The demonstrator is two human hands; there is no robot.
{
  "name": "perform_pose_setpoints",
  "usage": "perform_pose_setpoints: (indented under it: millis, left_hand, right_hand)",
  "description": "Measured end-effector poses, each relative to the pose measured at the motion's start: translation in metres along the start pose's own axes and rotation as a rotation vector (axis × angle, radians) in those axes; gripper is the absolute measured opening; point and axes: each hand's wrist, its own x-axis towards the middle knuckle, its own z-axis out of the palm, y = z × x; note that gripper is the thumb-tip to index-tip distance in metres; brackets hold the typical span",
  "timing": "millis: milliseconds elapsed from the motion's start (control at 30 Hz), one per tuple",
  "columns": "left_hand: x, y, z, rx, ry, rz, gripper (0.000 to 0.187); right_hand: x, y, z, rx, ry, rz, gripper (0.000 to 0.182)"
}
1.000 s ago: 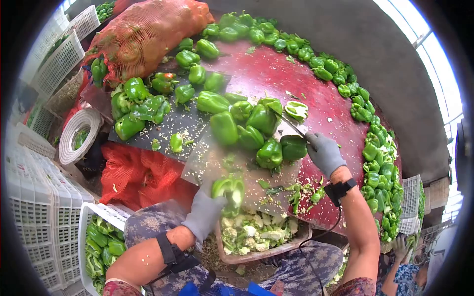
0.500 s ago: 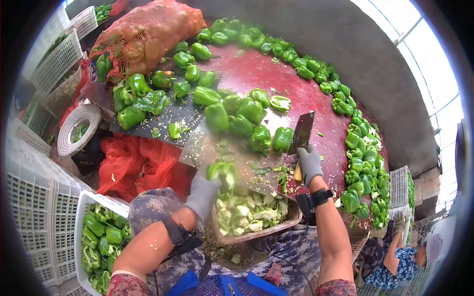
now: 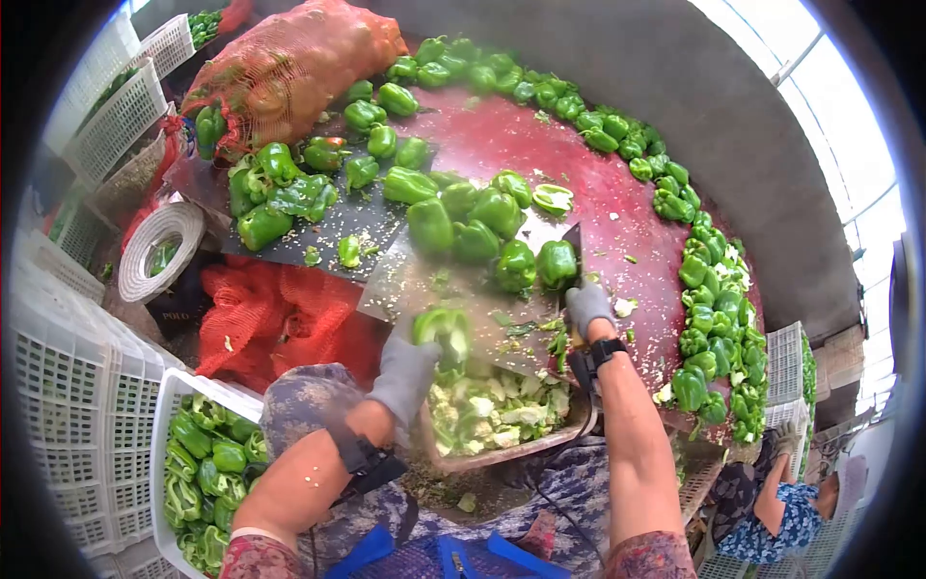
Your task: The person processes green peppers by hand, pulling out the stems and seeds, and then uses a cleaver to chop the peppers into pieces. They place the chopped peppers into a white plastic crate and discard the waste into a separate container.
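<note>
My left hand (image 3: 405, 374), in a grey glove, is closed on a green bell pepper (image 3: 444, 333) that looks cut open, above the near edge of the board. In my gloved right hand (image 3: 589, 307) is a broad-bladed knife (image 3: 574, 237), its blade pointing away from me and seen nearly edge-on. Whole bell peppers (image 3: 475, 241) lie just beyond both hands, and one pepper (image 3: 557, 263) sits right beside the blade. Below the hands, a shallow tray (image 3: 511, 456) holds pale pepper cores and scraps (image 3: 497, 410).
Peppers (image 3: 709, 328) line the red table's (image 3: 637, 261) far and right edges. A full mesh sack (image 3: 289, 72) stands back left. White crates (image 3: 72, 386) and a pepper-filled crate (image 3: 166, 463) are at left, near red netting (image 3: 289, 318). Another person (image 3: 786, 507) is at lower right.
My right hand has shifted slightly left and the knife has turned, so its flat face no longer shows. The left hand still holds the pepper in about the same place. The view has shifted slightly.
</note>
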Motion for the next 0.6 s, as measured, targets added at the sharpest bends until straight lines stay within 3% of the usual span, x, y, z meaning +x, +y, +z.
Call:
perform_pose_setpoints:
  millis: [100,167,200,267,300,400,467,533,600]
  left_hand:
    - [-0.005,0.018,0.003,-0.040,0.037,0.014,0.043]
    - [-0.005,0.026,0.000,-0.068,0.042,-0.011,0.043]
    - [-0.005,0.030,-0.001,-0.078,0.039,-0.026,0.043]
    - [-0.005,0.036,-0.003,-0.090,0.033,-0.020,0.046]
    - [-0.005,0.037,-0.003,-0.097,0.026,-0.017,0.048]
    - [0.003,0.019,-0.005,-0.055,0.053,-0.006,0.047]
    - [-0.002,0.028,-0.003,-0.096,0.054,-0.020,0.047]
    - [-0.007,0.033,-0.006,-0.107,0.067,-0.016,0.047]
    - [-0.006,0.025,-0.010,-0.122,0.108,0.001,0.047]
  right_hand:
    - [0.005,0.025,-0.003,0.251,-0.040,0.015,0.041]
    - [-0.002,0.026,-0.012,0.561,0.095,0.023,0.034]
    - [-0.033,-0.010,-0.047,0.727,0.139,0.052,0.031]
    - [-0.045,-0.024,-0.062,0.864,0.300,-0.117,0.023]
    - [-0.067,-0.056,-0.080,0.875,0.342,-0.083,0.021]
    - [-0.064,-0.067,-0.034,0.573,0.438,-0.131,0.026]
    - [-0.054,-0.072,0.023,0.124,0.261,-0.085,0.028]
    - [-0.039,-0.045,0.080,0.194,0.215,-0.192,0.028]
    - [-0.047,-0.051,0.039,0.474,-0.050,0.028,0.023]
